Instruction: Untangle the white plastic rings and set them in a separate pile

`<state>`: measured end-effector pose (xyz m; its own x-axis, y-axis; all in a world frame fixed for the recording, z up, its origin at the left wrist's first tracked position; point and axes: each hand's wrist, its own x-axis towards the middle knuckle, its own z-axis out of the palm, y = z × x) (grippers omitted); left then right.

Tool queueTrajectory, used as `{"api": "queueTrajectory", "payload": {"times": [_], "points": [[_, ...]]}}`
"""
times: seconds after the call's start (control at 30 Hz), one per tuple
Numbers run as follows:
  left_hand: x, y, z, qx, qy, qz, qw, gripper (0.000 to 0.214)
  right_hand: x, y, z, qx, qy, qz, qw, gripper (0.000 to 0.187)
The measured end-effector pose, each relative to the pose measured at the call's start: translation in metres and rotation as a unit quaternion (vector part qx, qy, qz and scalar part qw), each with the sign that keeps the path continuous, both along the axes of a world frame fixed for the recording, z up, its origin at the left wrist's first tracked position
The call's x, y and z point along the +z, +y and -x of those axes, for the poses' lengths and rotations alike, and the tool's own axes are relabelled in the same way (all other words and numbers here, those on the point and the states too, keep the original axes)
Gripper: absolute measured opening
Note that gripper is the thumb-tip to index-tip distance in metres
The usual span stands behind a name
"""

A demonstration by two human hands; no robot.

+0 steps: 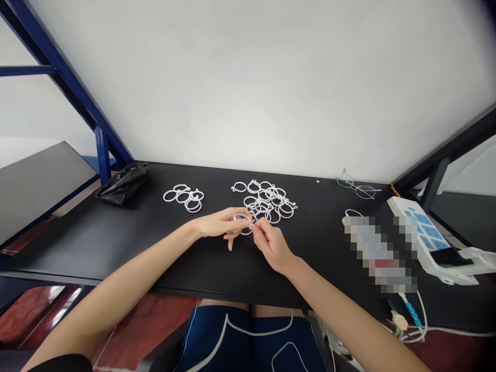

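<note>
Between both hands, a little above the black table (217,271), is a white ring (245,233) with a small clasp or eyelet on its edge. My left hand (222,223) grips the ring's left side between thumb and fingers, its lower fingers hanging loose. The fingertips of my right hand (270,244) pinch the ring at its right edge, where they partly hide the clasp. Just beyond the hands lies a larger heap of similar white rings (285,211). Off to the left sits a smaller group of white rings (192,205).
A crumpled black plastic bag (124,184) rests at the table's back left. Eyeglasses (365,191) lie at the back right. Nearer on the right are a blurred-out phone-like object (380,253), cables (424,315) and a white power strip (430,240). A white wall (248,93) stands behind.
</note>
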<state>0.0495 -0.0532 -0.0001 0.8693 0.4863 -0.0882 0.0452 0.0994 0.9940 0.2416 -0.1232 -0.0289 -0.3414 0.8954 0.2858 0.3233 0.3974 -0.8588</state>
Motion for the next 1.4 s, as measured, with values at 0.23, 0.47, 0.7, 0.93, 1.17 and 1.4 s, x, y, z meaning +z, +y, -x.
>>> {"api": "queueTrajectory", "payload": {"times": [0.23,0.47,0.7,0.93,1.17,1.4], "points": [[0.007,-0.001,0.001,0.027,0.029,-0.046,0.998,0.038,0.002,0.001,0.002,-0.016,0.002,-0.013,1.0,0.026],[0.01,0.014,0.015,0.289,0.13,-0.331,0.889,0.04,0.002,0.0,0.002,-0.021,0.002,-0.008,1.0,0.025],[0.006,0.033,0.037,0.362,0.406,-0.543,0.639,0.036,0.001,0.002,0.002,-0.019,-0.003,-0.007,1.0,0.025],[0.008,0.038,0.054,0.379,0.537,-0.521,0.544,0.039,0.003,0.0,0.003,-0.018,-0.006,-0.007,1.0,0.022],[0.0,0.043,0.062,0.35,0.606,-0.519,0.491,0.053,0.002,0.001,0.003,-0.011,-0.005,-0.008,1.0,0.021],[-0.006,0.046,0.066,0.334,0.627,-0.494,0.501,0.054,0.0,0.002,0.003,-0.014,-0.006,-0.018,1.0,0.019]]}}
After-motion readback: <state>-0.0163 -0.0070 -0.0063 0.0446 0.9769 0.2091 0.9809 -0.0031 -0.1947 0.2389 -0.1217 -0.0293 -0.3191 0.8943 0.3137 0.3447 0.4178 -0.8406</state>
